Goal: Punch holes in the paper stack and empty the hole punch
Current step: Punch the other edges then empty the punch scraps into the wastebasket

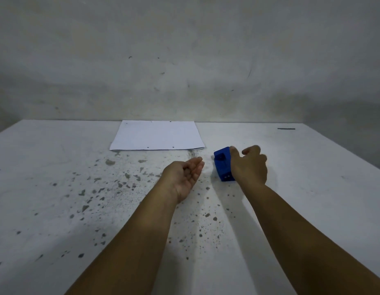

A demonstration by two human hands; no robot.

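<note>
your left hand [188, 175] lies palm-up and cupped, holding nothing, on the speckled white table [57, 188]. your right hand [249, 167] grips the small blue plastic hole punch [222, 163] just beside it. farther back rests the punched white paper stack [157, 135].

We see a thin stack of matt white paper sheets [157, 135]; a small blue hole punch [222, 165] of smooth, slightly glossy plastic; a white painted table [57, 188], matt, chipped and speckled grey.
</note>
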